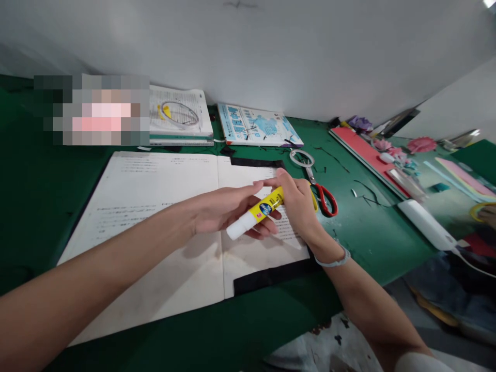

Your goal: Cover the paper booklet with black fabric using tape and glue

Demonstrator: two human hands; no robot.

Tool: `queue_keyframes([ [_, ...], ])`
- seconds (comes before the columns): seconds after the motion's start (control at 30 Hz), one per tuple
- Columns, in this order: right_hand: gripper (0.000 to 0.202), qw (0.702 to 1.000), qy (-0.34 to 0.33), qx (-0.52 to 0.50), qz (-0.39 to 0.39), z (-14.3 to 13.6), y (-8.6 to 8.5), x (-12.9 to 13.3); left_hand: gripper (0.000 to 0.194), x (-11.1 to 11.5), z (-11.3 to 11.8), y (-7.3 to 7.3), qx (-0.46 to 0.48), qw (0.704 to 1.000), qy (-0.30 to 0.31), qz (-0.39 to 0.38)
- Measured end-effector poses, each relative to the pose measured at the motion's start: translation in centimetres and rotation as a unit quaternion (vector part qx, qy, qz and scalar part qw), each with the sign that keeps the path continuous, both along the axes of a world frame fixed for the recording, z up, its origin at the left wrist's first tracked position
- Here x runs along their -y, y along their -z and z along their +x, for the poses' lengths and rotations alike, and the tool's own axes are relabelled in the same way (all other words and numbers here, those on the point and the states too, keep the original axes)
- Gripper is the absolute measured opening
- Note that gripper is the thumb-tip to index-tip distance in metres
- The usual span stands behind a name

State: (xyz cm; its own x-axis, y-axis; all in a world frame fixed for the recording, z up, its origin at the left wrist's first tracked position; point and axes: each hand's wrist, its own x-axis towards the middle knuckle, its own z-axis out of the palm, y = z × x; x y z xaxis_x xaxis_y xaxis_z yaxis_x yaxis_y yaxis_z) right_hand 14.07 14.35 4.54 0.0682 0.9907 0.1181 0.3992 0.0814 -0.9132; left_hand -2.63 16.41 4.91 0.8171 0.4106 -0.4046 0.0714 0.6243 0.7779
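Observation:
A yellow glue stick (267,205) with a white end is held slanted above the right page of an open book (155,232). My right hand (296,204) is closed round its upper right end. Beneath and beside the stick is my left hand (232,209), palm up, its fingers apart behind the tube; the white end points down and left. Black strips (271,276) show along the bottom and top edges of the right page. Red-handled scissors (325,200) lie just beyond my right hand.
Stacked books (182,116) and a blue-and-white book (258,125) lie at the back. A roll of tape (301,158) is by the scissors. On the right are a red board (368,159), paper flowers (421,144), a white power strip (428,225) and black scraps.

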Motion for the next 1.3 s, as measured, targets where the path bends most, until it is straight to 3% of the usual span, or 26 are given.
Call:
queue_keyframes([
  [0.17,0.048,1.0,-0.023,-0.004,0.013,0.0,-0.2,0.1,0.033,0.1,0.0,0.0,-0.03,0.998,-0.031,0.05],
  [0.43,0.049,1.0,-0.014,-0.023,-0.011,-0.1,0.5,-0.1,0.048,0.1,0.4,0.1,-0.007,0.999,-0.001,-0.041],
  [0.67,0.049,1.0,-0.014,-0.009,-0.011,0.1,0.1,-0.2,0.035,-0.2,-0.1,-0.5,-0.063,0.99,-0.048,0.113],
  [0.8,0.049,0.999,-0.008,-0.029,-0.014,0.1,0.1,-0.3,0.029,-0.3,-0.4,-0.6,-0.043,0.993,-0.039,0.103],
  [0.9,0.05,0.998,-0.013,-0.056,-0.023,0.1,0.5,-0.4,0.035,-0.2,-0.1,-0.3,-0.006,0.996,-0.033,0.077],
  [1.0,0.047,0.998,0.0,-0.064,-0.024,0.3,1.1,-0.9,0.048,-0.3,0.2,-0.2,-0.047,0.992,-0.039,0.113],
  [1.07,0.046,0.997,0.014,-0.067,-0.02,0.9,1.3,-1.5,0.056,-0.5,0.0,-0.6,-0.112,0.971,-0.054,0.204],
  [1.2,0.052,0.996,0.045,-0.051,0.055,2.6,0.1,-1.9,0.049,-1.4,-2.0,-2.7,-0.215,0.886,-0.039,0.408],
  [1.3,0.048,0.985,0.039,0.033,0.162,2.8,-1.5,-0.6,0.045,-2.0,-3.6,-4.4,-0.26,0.848,-0.022,0.461],
])
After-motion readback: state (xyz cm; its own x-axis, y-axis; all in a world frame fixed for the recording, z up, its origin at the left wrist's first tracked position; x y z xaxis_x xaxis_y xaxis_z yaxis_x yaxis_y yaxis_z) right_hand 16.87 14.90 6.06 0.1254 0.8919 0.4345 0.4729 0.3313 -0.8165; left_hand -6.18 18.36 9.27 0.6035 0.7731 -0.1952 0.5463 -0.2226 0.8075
